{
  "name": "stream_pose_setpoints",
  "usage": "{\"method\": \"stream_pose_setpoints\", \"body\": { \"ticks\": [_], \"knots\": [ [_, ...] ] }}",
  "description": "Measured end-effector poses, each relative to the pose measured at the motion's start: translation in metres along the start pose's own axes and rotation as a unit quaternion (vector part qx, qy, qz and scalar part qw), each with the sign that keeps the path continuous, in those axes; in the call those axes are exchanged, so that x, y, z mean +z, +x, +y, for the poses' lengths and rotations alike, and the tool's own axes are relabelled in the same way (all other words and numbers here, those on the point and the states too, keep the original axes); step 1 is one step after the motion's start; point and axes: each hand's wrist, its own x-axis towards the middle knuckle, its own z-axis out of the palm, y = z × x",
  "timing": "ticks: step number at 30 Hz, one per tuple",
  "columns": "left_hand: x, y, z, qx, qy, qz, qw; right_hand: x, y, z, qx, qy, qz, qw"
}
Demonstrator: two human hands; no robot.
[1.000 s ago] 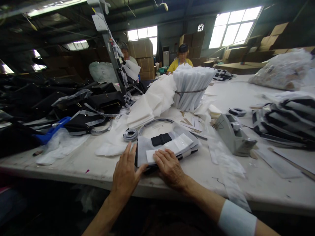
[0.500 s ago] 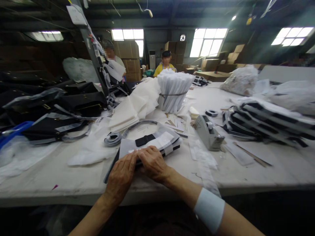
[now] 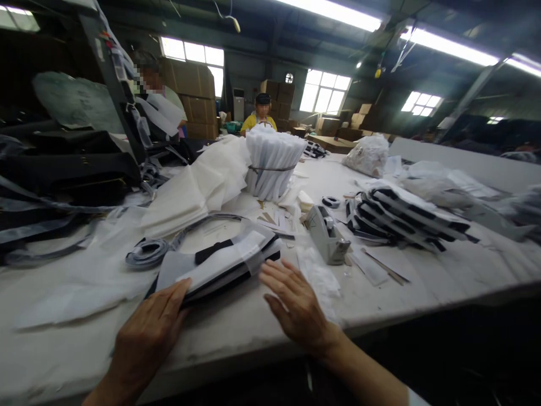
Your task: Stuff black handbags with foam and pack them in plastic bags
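At centre-left lay 1 wrapped bag (image 3: 226,259); the left hand (image 3: 150,324), lower left, touched it, how tightly I couldn't tell; the right hand (image 3: 298,304), lower centre, spread loose beside it.

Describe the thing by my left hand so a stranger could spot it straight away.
Find the long white table, then the left hand. That hand touches a flat black bundle wrapped in translucent white sheeting. Unlike the stacked black-and-white striped bundles farther right, it has a thin grey loop arching behind it.
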Motion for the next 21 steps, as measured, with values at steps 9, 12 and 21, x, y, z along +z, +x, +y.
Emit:
{"method": "stream_pose_setpoints", "body": {
  "ticks": [9, 12, 21],
  "knots": [
    [0.005, -0.015, -0.012, -0.098, -0.047, -0.002, 0.994, -0.01, -0.113, 0.103, 0.147, -0.181, -0.071, 0.97],
    [0.009, -0.023, -0.016, -0.134, -0.08, 0.003, 0.988, -0.004, -0.112, 0.104, 0.132, -0.177, -0.059, 0.974],
    [0.003, -0.023, -0.012, -0.172, -0.099, 0.018, 0.98, 0.007, -0.053, 0.051, 0.129, -0.044, 0.008, 0.991]
  ]
}}
